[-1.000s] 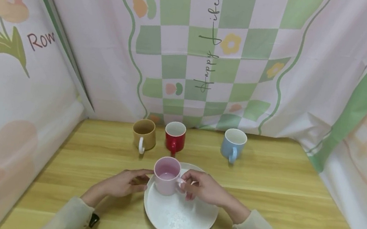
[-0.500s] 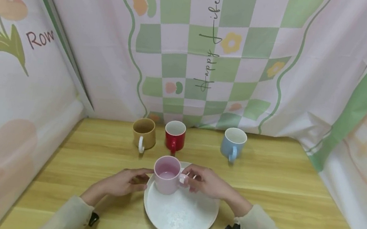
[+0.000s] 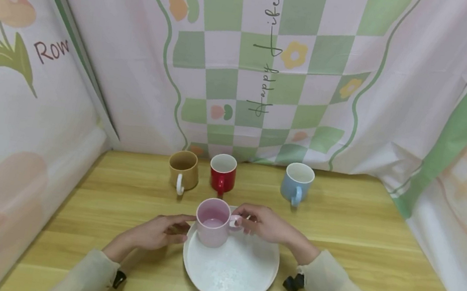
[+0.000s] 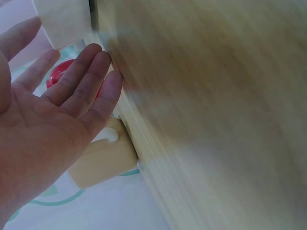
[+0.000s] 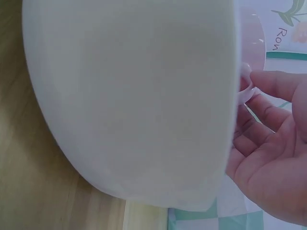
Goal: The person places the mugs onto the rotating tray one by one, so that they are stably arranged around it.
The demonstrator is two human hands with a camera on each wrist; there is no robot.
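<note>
A pink mug (image 3: 211,238) stands upright at the far left part of a round white plate (image 3: 231,283). My right hand (image 3: 269,225) pinches the mug's handle, on the right side of the mug, between thumb and fingers. In the right wrist view the plate (image 5: 134,105) hides much of the mug (image 5: 253,43), while the thumb shows against the handle. My left hand (image 3: 157,232) lies at the left of mug and plate, index fingertip right at the mug's wall and thumb by the plate's rim. Its fingers (image 4: 72,84) look extended and loose in the left wrist view.
Behind the plate stand a tan mug (image 3: 184,173) with a white handle, a red mug (image 3: 223,174) and, farther right, a light blue mug (image 3: 297,185). Patterned curtains (image 3: 254,68) enclose the wooden table (image 3: 351,238) at the back and both sides.
The pink mug's handle has turned slightly away from me, with my right hand moving a little toward the back. My left hand has stayed in place.
</note>
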